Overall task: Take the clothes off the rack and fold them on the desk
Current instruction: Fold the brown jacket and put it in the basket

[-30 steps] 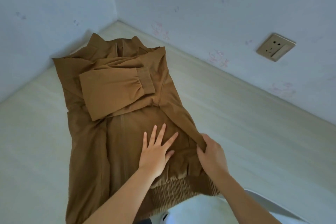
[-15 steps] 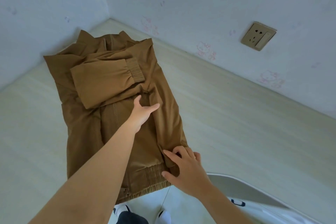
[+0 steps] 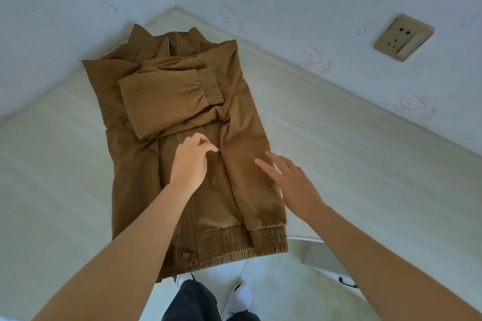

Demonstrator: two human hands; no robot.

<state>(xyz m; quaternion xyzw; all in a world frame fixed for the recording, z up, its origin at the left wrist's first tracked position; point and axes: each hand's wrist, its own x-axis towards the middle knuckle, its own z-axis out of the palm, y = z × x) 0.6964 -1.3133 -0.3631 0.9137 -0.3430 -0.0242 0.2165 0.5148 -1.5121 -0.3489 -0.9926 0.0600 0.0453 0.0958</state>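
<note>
A brown jacket [image 3: 146, 164] lies lengthwise on the pale desk [image 3: 352, 159], collar toward the corner and ribbed hem [image 3: 234, 245] at the near edge. Its right side is folded inward, and one sleeve [image 3: 169, 101] lies across the chest. My left hand [image 3: 190, 161] rests on the middle of the jacket beside the zipper, fingers loosely bent and holding nothing. My right hand [image 3: 292, 185] is flat with spread fingers over the folded right panel.
The desk sits in a corner between two white walls. A beige wall socket [image 3: 403, 38] is on the right wall. Past the desk's near edge I see my feet [image 3: 240, 294] and a white object [image 3: 323, 258] on the floor.
My left hand drew back from under the sleeve toward the jacket's middle. My right hand let go of the fold near the hem, opened, and moved up over the right panel.
</note>
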